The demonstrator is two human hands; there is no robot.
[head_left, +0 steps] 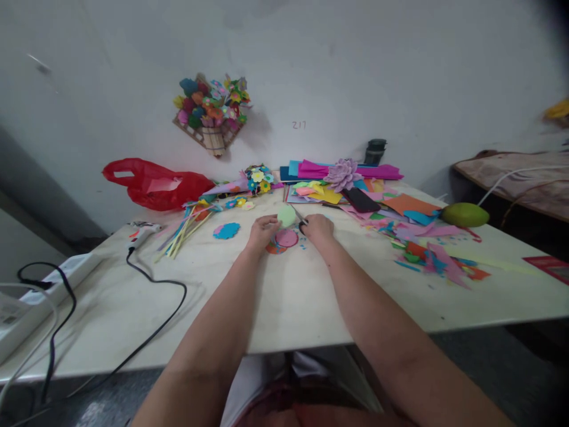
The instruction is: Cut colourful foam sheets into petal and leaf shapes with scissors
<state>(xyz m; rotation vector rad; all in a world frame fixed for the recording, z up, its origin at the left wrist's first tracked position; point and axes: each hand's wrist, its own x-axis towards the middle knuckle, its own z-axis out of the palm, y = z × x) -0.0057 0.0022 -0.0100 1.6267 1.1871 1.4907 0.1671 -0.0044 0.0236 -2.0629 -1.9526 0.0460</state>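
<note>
Between thumb and fingers, my left hand (pixel 264 232) pinches the edge of a pale green paper circle (pixel 286 215). My right hand (pixel 319 228) is closed around the dark handles of a pair of scissors (pixel 300 217), whose blades point at the circle's right edge. Whether the blades touch the paper is too small to tell. Just below lies a pink disc (pixel 287 238) with a dark rim, beside an orange piece (pixel 276 249) partly covered. A blue scalloped cutout (pixel 227 230) rests to the left of my left hand.
Colourful scraps (pixel 438 261), a dark phone (pixel 360 200) and a green-yellow fruit (pixel 465 214) lie on the right. On the left are paper strips (pixel 184 228), a red plastic bag (pixel 162 184), a corded glue gun (pixel 143 235) and a power strip (pixel 51 290). A purple paper flower (pixel 342 174) sits behind.
</note>
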